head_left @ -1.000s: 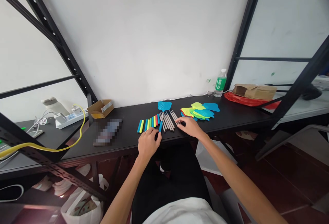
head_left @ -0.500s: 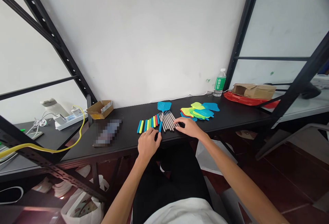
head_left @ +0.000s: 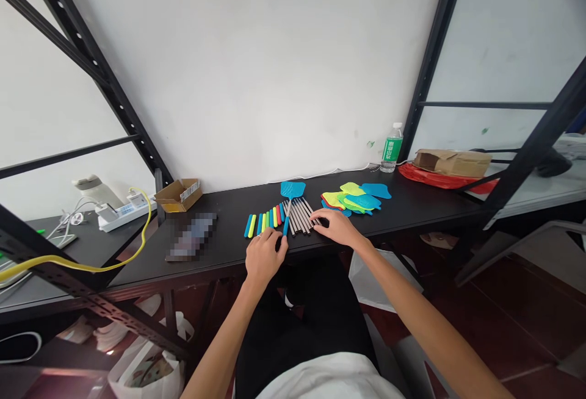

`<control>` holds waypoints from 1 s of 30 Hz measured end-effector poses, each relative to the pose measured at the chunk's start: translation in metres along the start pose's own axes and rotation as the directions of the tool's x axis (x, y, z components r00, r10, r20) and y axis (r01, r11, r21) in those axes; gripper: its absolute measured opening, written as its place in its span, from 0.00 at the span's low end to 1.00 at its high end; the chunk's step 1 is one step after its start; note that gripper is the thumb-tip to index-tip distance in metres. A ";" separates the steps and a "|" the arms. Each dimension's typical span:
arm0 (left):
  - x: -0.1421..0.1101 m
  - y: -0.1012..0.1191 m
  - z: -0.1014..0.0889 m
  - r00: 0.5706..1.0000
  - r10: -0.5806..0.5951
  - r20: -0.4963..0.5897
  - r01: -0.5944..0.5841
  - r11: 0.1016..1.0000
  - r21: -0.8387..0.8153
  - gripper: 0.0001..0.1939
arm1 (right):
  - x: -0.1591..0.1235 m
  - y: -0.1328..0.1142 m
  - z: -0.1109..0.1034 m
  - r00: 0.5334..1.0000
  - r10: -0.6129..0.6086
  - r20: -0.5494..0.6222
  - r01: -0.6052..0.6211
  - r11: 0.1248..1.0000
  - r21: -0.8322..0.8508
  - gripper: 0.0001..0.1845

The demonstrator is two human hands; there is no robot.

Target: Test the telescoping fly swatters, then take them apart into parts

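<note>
On the black tabletop (head_left: pixel 220 252) lies a blue plastic fly swatter (head_left: pixel 292 194), its head pointing away from me and its handle ending just past my left hand (head_left: pixel 264 258). That hand's fingers curl down beside a row of coloured plastic handle grips (head_left: pixel 264 224), and the hand hides whatever is under them. My right hand (head_left: pixel 336 228) rests with spread fingers on the ends of several metal rods (head_left: pixel 300 216). Just beyond it lies a pile of blue, green and yellow swatter heads (head_left: pixel 352 199).
A small cardboard box (head_left: pixel 178 195) and a pixelated flat object (head_left: pixel 191 236) lie left of the grips. A water bottle (head_left: pixel 391 147) stands at the wall. Further right, a brown paper package (head_left: pixel 452 163) sits on red plastic (head_left: pixel 434 176). A power strip (head_left: pixel 123 213) sits on a lower table.
My right hand has slid slightly toward me over the metal rods. My left hand and the objects on the table stay about where they were.
</note>
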State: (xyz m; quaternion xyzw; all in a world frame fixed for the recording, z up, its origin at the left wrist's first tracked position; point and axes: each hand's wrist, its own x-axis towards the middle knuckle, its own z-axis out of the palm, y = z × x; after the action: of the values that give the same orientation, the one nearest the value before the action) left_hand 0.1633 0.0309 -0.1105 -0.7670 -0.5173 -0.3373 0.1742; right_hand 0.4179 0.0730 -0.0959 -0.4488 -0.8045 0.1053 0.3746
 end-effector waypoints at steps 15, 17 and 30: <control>0.000 0.000 0.001 1.000 -0.006 -0.001 0.006 1.000 0.003 0.16 | 0.001 -0.001 0.000 1.000 0.023 -0.018 -0.023 1.000 0.011 0.12; 0.000 0.000 0.001 1.000 -0.002 -0.002 0.002 1.000 0.003 0.16 | 0.001 -0.001 0.000 0.999 0.025 -0.021 -0.025 1.000 0.009 0.12; -0.001 -0.001 0.003 1.000 -0.003 0.006 0.003 1.000 0.000 0.16 | 0.000 -0.002 -0.001 1.000 0.019 -0.024 -0.019 1.000 -0.002 0.12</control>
State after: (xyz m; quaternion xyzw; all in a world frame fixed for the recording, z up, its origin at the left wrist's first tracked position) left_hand 0.1626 0.0326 -0.1129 -0.7673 -0.5189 -0.3352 0.1721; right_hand 0.4167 0.0716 -0.0942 -0.4582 -0.7957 0.1024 0.3826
